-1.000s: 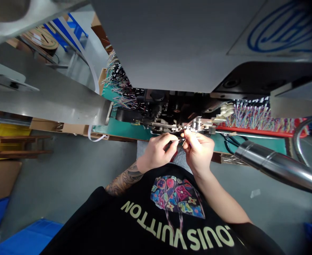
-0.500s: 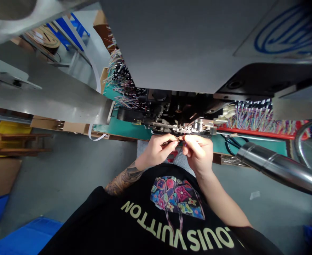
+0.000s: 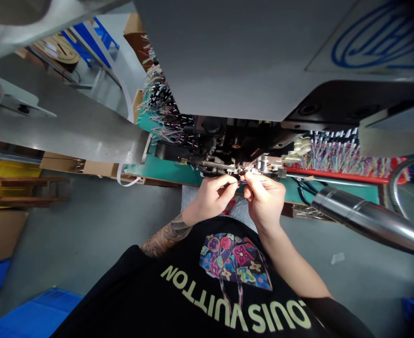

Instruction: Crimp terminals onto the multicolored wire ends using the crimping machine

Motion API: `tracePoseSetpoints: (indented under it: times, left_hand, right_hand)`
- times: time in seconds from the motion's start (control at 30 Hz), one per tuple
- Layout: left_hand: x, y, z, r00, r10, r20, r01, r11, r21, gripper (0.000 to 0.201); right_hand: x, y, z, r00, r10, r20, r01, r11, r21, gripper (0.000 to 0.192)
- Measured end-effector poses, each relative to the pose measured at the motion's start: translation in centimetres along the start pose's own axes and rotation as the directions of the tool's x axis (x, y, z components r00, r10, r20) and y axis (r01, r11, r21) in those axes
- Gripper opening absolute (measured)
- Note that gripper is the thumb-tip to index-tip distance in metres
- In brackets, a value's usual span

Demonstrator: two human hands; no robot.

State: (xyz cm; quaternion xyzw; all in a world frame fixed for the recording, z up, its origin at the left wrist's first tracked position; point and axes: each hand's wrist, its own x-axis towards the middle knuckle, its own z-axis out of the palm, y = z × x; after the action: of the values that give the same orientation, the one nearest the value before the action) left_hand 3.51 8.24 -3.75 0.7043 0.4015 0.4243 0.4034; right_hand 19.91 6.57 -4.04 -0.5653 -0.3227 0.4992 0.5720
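My left hand (image 3: 214, 197) pinches a thin dark wire (image 3: 241, 181) between thumb and forefinger. Close beside it, my right hand (image 3: 266, 201) has its fingertips closed on the wire too, and a purplish strand shows by the forefinger. Both hands meet in front of the metal working parts (image 3: 224, 166) of a machine, at the near edge of a green tabletop (image 3: 182, 174). Fingers hide most of the wire, so its ends cannot be made out.
A large grey machine housing (image 3: 228, 61) overhangs the hands. Bundles of many-coloured wires (image 3: 164, 108) lie at left; more wires fill a red tray (image 3: 355, 174) at right. A shiny metal tube (image 3: 362, 218) juts in from the right, and a wide metal arm (image 3: 87, 134) from the left.
Both hands have shifted slightly; the right fingertips have moved a little up toward the machine. More of the dark and purplish wire shows at the fingertips now.
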Motion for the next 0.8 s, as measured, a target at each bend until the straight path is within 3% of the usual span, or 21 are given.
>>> tracePoseSetpoints:
  times: [0.23, 0.33, 0.47, 0.8]
  left_hand:
    - [0.2, -0.1, -1.2, 0.975, -0.178, 0.136, 0.197, 0.97, -0.142, 0.03]
    - [0.2, -0.2, -1.5, 0.956, -0.208, 0.207, 0.248, 0.949, -0.194, 0.034]
    - [0.2, 0.2, -1.2, 0.97, -0.189, 0.153, 0.212, 0.966, -0.146, 0.031]
    - [0.0, 0.0, -0.6, 0.996, -0.08, 0.042, 0.081, 0.996, -0.034, 0.026]
  right_hand:
    - [0.2, -0.1, -0.6, 0.989, 0.027, 0.147, -0.025, 1.0, -0.019, 0.04]
    - [0.0, -0.2, -0.6, 0.994, -0.039, 0.103, 0.044, 0.998, -0.05, 0.042]
    - [-0.4, -0.1, -0.2, 0.984, -0.175, -0.039, 0.171, 0.981, -0.09, 0.045]
    - [0.0, -0.5, 0.3, 0.991, -0.123, -0.054, 0.117, 0.987, -0.106, 0.048]
